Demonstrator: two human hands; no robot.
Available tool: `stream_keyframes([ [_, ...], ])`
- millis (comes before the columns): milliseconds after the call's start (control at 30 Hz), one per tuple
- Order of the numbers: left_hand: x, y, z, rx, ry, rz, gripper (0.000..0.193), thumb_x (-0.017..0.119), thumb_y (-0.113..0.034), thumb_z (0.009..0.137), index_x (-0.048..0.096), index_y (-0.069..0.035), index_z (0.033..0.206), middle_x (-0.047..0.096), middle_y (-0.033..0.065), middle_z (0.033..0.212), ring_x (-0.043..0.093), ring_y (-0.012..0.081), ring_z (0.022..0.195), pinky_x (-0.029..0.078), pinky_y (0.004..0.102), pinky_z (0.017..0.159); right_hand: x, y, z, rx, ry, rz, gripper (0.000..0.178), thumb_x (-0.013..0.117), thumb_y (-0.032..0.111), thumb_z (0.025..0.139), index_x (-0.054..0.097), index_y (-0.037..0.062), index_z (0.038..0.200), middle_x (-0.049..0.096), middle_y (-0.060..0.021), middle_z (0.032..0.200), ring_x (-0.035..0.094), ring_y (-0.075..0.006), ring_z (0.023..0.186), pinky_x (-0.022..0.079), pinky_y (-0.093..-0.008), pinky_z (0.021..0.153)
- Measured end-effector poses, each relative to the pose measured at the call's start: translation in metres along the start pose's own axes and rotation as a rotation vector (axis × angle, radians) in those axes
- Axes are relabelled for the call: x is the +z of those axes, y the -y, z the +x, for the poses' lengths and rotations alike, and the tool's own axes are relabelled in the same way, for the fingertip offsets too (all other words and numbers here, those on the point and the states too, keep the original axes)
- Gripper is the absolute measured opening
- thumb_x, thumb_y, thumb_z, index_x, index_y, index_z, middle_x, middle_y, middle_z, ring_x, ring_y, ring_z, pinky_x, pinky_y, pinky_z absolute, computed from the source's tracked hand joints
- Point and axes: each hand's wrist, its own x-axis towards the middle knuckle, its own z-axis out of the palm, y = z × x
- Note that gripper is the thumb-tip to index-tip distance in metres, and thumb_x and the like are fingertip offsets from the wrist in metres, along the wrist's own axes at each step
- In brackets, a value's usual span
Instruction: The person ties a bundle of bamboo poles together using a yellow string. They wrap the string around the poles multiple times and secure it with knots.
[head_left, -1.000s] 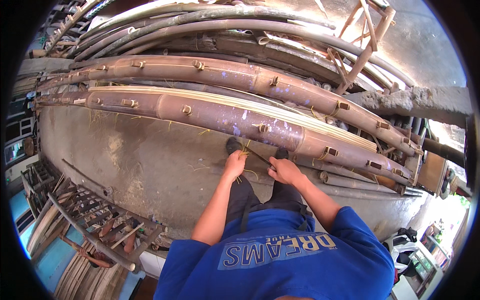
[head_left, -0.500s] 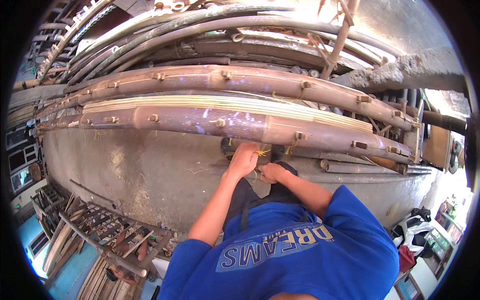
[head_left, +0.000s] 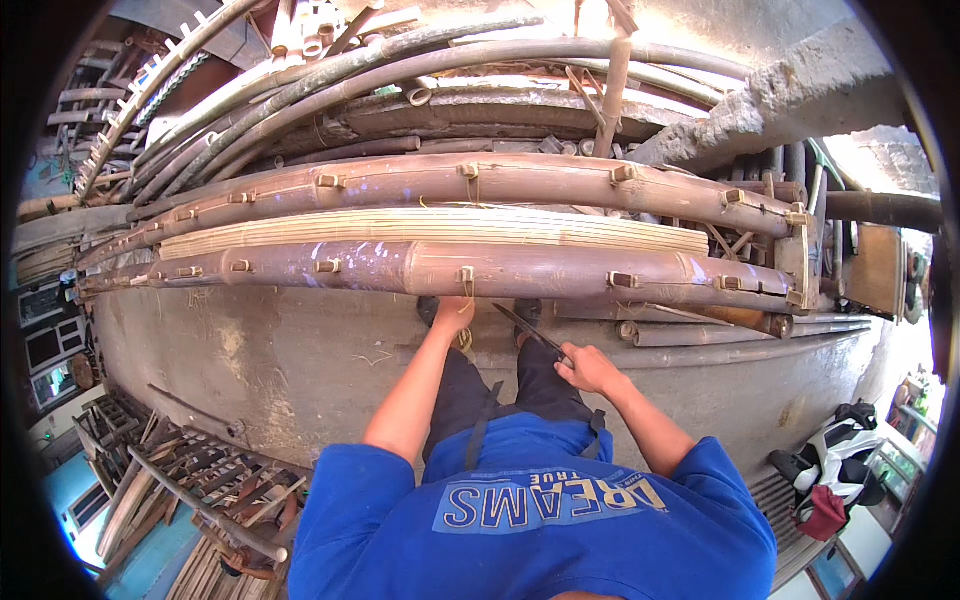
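Note:
A thick brown bamboo pole (head_left: 540,268) with short wooden pegs runs across in front of me. My left hand (head_left: 456,314) is closed at its lower edge, just under a peg (head_left: 467,274) with a thin strand hanging round it. Yellowish tie strips (head_left: 463,340) show below that hand, apparently held in it; the fingertips are partly hidden. Over my right thigh, my right hand (head_left: 590,369) grips a knife (head_left: 532,332) by its handle, the dark narrow blade pointing up and left towards the pole. Thin pale bamboo slats (head_left: 430,228) lie lengthwise behind the pole.
A second pegged bamboo pole (head_left: 400,180) lies parallel beyond the slats. Bamboo poles (head_left: 690,334) rest on the floor at right. A rough concrete beam (head_left: 770,105) juts in at upper right. At lower left stands a wooden rack (head_left: 205,490) with cut pieces.
My hands were close together and are now apart. The left has moved left to the pole's underside; the right has moved right and back, and its knife now shows clearly. My view has shifted.

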Motion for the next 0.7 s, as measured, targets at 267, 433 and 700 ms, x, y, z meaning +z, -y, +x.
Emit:
stream_keyframes([
  [267,-0.036,-0.043,-0.09,-0.303,0.096,-0.272,0.03,0.049,-0.021,0.101,0.07,-0.003,0.112,0.074,0.0231,0.104,0.071,0.0375,0.103,0.053,0.0431,0.088,-0.031,0.03,0.016,-0.211,-0.034,-0.075,0.029,0.064,0.029,0.095,0.056,0.0036,0.108,0.07,-0.0267,0.089,0.066,-0.0505,0.088,0.051,-0.0595,0.078],
  [433,-0.033,-0.051,-0.107,-0.343,0.006,-0.25,0.031,0.051,-0.023,0.098,0.069,-0.001,0.113,0.072,0.0269,0.101,0.069,0.0457,0.101,0.054,0.0506,0.087,-0.026,0.055,0.05,-0.311,0.016,-0.16,0.027,0.063,0.029,0.095,0.054,0.0047,0.105,0.07,-0.0248,0.087,0.067,-0.0487,0.086,0.051,-0.0585,0.075],
  [700,-0.049,-0.074,-0.091,-0.171,-0.071,-0.346,0.019,0.054,-0.02,0.097,0.066,-0.004,0.098,0.068,0.0274,0.092,0.067,0.0486,0.092,0.053,0.0534,0.075,0.023,0.068,0.118,-0.231,0.153,-0.421,0.027,0.064,0.028,0.093,0.06,0.0063,0.11,0.072,-0.0234,0.09,0.07,-0.0461,0.089,0.054,-0.0584,0.078],
])
